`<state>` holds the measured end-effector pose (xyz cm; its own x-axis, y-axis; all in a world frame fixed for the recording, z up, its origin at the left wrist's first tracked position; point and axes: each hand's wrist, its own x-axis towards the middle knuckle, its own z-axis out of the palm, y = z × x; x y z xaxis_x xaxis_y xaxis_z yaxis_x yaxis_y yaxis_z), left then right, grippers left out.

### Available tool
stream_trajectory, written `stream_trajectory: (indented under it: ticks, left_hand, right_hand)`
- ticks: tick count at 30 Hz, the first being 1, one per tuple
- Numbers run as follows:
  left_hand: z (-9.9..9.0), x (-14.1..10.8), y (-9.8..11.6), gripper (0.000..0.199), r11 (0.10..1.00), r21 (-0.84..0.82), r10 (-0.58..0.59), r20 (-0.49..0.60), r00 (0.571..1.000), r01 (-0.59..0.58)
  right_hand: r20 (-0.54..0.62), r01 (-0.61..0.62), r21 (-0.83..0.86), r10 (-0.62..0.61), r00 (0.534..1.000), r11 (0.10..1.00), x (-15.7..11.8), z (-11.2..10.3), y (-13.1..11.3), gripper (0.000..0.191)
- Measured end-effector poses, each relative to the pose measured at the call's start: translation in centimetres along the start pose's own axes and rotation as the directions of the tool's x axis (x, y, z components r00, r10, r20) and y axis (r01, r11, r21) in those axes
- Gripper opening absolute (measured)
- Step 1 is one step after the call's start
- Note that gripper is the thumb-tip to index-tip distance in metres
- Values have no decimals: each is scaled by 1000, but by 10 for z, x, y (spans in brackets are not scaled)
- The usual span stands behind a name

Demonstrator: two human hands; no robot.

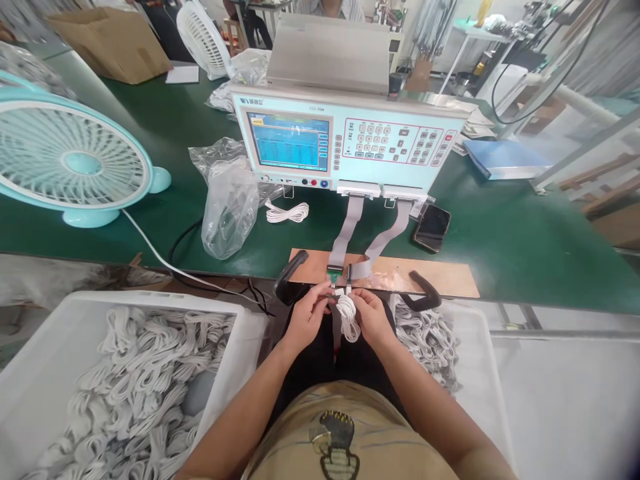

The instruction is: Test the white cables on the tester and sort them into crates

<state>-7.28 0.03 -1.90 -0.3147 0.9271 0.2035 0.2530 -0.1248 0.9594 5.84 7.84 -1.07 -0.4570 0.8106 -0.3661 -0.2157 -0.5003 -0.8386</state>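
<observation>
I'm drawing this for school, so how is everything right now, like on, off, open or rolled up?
White cable: coiled
Left hand: fingers closed on white cable
Right hand: fingers closed on white cable
Machine screen: lit
Phone: lying flat, screen dark
Cardboard box: top open
Big fan: can't tell if spinning
Left bin: open, cable bundles inside

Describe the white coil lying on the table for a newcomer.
Find the blue-screened machine on the green table. In front of it, between the clear bag and the ribbon cables, lies the coil; unlike the held one, no hand touches it.
</observation>
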Motion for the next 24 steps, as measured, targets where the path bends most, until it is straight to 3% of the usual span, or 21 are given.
stream_trajectory:
  ticks: [4,7,10,13,16,19,24]
  left_hand:
    - [-2,14,8,37,960,179,189,149,971,-214]
    - [-12,23,16,36,870,248,350,298,888,-426]
    - [-23,26,23,33,808,297,375,408,833,-509]
    - [-26,22,25,24,848,343,267,382,885,-404]
    - [-17,16,20,20,966,248,11,227,974,-69]
    - [-3,11,12,27,976,26,-219,134,966,217]
    - [12,10,2,31,958,-126,-261,-14,965,257]
  right_hand:
    - [34,11,-2,-11,999,1000,1,-1,-1,17]
    - [50,31,-37,-29,998,999,1,-3,-1,15]
    - [47,29,-60,-26,999,998,0,-4,-1,15]
    - [33,21,-60,-19,999,998,1,-3,-2,17]
    - [24,7,-63,-5,1000,998,1,-2,-3,18]
    - [32,-3,-61,5,999,998,1,-2,-4,17]
    - [29,-16,-51,18,999,999,3,-4,-3,16]
